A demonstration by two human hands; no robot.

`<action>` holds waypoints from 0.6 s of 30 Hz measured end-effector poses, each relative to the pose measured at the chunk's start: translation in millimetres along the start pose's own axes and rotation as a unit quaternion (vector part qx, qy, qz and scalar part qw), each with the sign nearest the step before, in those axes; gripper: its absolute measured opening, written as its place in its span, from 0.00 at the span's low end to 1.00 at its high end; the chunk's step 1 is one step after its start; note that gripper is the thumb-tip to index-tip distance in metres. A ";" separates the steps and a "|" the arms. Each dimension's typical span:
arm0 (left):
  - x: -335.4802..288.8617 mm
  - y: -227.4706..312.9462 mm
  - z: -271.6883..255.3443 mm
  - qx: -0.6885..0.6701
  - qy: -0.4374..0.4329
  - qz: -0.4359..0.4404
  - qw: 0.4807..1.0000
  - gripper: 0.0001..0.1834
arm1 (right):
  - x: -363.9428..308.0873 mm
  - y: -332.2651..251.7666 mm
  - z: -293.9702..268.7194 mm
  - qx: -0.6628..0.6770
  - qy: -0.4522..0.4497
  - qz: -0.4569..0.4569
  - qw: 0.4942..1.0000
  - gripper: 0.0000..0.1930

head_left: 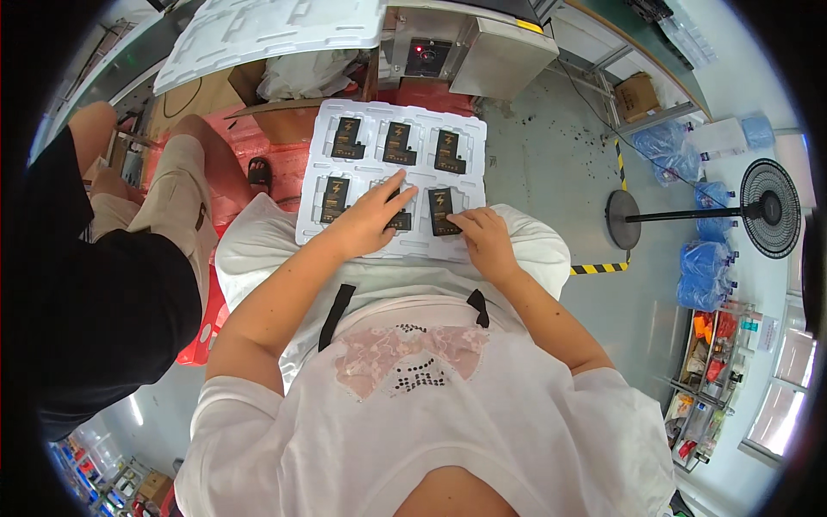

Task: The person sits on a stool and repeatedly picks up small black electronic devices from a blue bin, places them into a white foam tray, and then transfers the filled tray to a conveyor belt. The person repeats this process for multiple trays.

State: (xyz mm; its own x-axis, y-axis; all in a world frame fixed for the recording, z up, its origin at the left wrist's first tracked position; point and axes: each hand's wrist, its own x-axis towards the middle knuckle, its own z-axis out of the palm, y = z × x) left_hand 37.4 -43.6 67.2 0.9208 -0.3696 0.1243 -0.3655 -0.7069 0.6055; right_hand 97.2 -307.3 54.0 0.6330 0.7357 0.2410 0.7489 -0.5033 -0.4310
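Observation:
A white moulded plastic tray (306,202) rests across my lap. Flat black L-shaped phone batteries with a gold lightning mark lie in its pockets in two rows. The far row holds a left battery (348,138), a middle battery (400,144) and a right battery (450,151). My left hand (369,221) lies over the near middle battery (400,221) with its fingers spread, partly hiding it; the near left battery (335,198) is beside it. My right hand (488,239) has its fingertips closed on the right edge of the near right battery (441,211).
Another white tray (267,34) lies on the bench ahead. A metal box (504,56) stands beside a control panel with a red light (424,55). A seated person (112,284) is close on my left. To the right are a standing fan (767,209) and wrapped blue water bottles (706,267).

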 end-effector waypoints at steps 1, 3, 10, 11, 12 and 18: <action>-1.7 -2.7 1.0 -0.021 0.006 0.006 1.000 0.40 | 2.1 2.0 -1.4 0.021 -0.004 0.003 1.000 0.21; -5.1 -6.2 5.2 -0.026 0.019 -0.008 0.999 0.39 | 3.7 -2.1 -4.6 0.005 -0.020 0.028 0.999 0.20; -24.3 -8.4 -7.2 0.140 0.203 -0.080 0.966 0.32 | -4.4 -29.1 -11.2 -0.057 0.006 0.015 0.998 0.21; -31.1 -18.8 -5.1 0.168 0.289 -0.155 0.930 0.29 | -3.1 -30.2 -14.2 -0.056 0.031 0.020 0.998 0.20; -37.2 -31.6 0.1 0.194 0.372 -0.227 0.879 0.27 | 0.5 -29.1 -17.8 -0.056 0.058 0.024 0.996 0.19; -60.1 -51.1 23.1 -0.043 0.303 -0.387 0.870 0.12 | 107.5 -25.6 -73.0 -0.042 0.276 0.007 0.960 0.18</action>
State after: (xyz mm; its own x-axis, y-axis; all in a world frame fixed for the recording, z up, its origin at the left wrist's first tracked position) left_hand -2.4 0.8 10.6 0.7992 0.6004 0.0289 0.3825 -0.5451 0.7460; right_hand 160.3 -248.4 154.4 0.6339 0.3879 0.6691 0.7377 -0.5632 -0.3724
